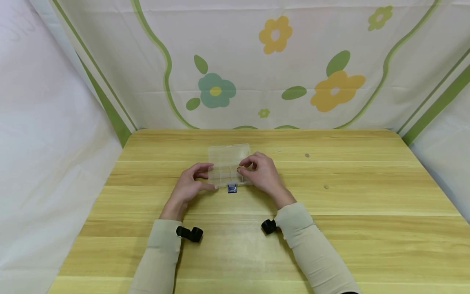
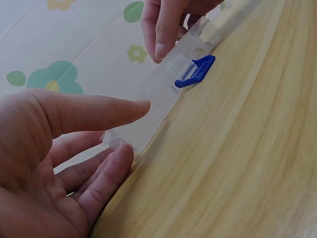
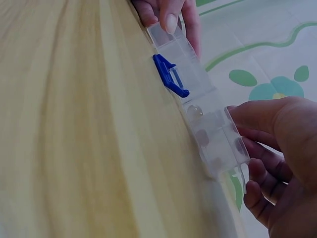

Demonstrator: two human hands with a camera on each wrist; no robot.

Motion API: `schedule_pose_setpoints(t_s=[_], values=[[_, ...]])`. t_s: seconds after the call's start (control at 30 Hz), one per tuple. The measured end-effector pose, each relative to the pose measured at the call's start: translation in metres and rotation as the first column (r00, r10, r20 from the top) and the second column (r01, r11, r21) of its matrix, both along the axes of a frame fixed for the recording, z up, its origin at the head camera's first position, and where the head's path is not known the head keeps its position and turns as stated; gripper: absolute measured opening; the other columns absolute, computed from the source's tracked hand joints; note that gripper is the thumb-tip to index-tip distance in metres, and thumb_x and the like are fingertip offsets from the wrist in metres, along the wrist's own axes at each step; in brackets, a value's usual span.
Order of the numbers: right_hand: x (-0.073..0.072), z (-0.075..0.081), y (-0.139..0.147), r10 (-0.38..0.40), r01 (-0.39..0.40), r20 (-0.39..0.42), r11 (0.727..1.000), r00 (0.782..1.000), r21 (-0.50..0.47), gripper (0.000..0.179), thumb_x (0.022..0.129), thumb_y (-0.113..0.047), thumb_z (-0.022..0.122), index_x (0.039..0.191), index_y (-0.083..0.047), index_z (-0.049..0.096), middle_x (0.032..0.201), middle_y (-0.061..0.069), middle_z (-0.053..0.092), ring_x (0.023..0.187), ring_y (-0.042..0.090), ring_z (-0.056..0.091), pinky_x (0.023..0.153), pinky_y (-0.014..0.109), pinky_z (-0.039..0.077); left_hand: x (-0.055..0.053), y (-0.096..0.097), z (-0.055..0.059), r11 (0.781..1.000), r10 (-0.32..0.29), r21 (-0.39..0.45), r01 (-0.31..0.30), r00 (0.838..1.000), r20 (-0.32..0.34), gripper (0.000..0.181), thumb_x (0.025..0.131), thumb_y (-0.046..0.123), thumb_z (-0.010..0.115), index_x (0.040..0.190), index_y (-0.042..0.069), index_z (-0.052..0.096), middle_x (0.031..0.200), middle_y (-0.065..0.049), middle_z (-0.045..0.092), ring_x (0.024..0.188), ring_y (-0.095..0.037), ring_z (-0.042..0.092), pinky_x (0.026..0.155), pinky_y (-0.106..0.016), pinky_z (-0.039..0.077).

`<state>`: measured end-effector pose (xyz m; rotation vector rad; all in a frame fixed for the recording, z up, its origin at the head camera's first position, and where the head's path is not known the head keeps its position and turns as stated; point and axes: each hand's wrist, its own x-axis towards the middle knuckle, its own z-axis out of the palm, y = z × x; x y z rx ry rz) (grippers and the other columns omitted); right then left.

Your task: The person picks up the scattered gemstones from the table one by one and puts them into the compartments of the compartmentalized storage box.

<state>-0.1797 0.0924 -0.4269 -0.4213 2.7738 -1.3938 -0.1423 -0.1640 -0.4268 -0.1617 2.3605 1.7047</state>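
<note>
A clear plastic compartment box (image 1: 225,173) lies on the table with its lid (image 1: 227,155) raised at the back. Its blue latch (image 2: 198,72) hangs at the front edge. My left hand (image 1: 187,185) grips the box's left end, thumb at the front corner and fingers behind. Bent over the right-hand compartments is my right hand (image 1: 262,171), thumb and index tips a little apart; I see nothing between them. In the right wrist view, a clear round bead (image 3: 195,110) and a darker small piece (image 3: 202,137) show inside the box.
Right of the box, small stone-like pieces lie on the wooden table (image 1: 367,245): a dark one (image 1: 307,155), a brownish one (image 1: 326,187) and a pale one (image 1: 279,150). A flowered cloth (image 1: 249,61) hangs behind the table's far edge.
</note>
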Motion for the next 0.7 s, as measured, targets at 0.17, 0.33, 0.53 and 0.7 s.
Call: schedule_pose_setpoints(t_s=[0.17,0.33,0.53,0.7], values=[[-0.002,0.000,0.008,-0.016,0.015,-0.021,0.999,1.000,-0.044,0.013,0.095,-0.019,0.083,0.106,-0.012,0.083,0.107,0.007,0.073,0.095,0.025,0.064,0.084,0.038,0.053,0.000,0.001,0.000,1.000,-0.001,0.007,0.001,1.000,0.000,0.075,0.078,0.002,0.090,0.147,0.017,0.065,0.150,-0.011,0.062,0.127,-0.031,0.057,0.107,-0.044,0.043],[-0.006,0.002,0.024,-0.074,0.073,-0.027,0.996,0.997,-0.055,0.013,0.095,-0.017,0.082,0.107,-0.011,0.082,0.109,0.009,0.073,0.098,0.027,0.066,0.087,0.040,0.054,0.001,0.001,0.001,1.000,0.000,0.015,-0.001,1.000,0.005,0.075,0.078,0.001,0.090,0.147,0.017,0.065,0.150,-0.011,0.062,0.127,-0.031,0.056,0.109,-0.046,0.042],[-0.013,0.004,0.049,-0.167,0.166,-0.012,0.984,0.986,-0.058,0.016,0.097,-0.021,0.081,0.111,-0.012,0.082,0.113,0.010,0.072,0.102,0.028,0.065,0.087,0.040,0.052,0.001,-0.001,0.001,1.000,0.000,0.006,0.000,1.000,0.007,0.075,0.078,0.002,0.091,0.147,0.018,0.065,0.151,-0.010,0.061,0.127,-0.031,0.055,0.107,-0.044,0.043],[-0.016,0.003,0.074,-0.244,0.244,-0.007,0.969,0.970,-0.045,0.022,0.099,-0.027,0.079,0.115,-0.011,0.081,0.115,0.011,0.071,0.103,0.029,0.064,0.086,0.039,0.051,0.002,0.001,0.001,1.000,0.001,0.007,-0.001,1.000,0.010,0.077,0.078,0.002,0.092,0.148,0.016,0.064,0.150,-0.011,0.061,0.127,-0.031,0.055,0.108,-0.045,0.042]])
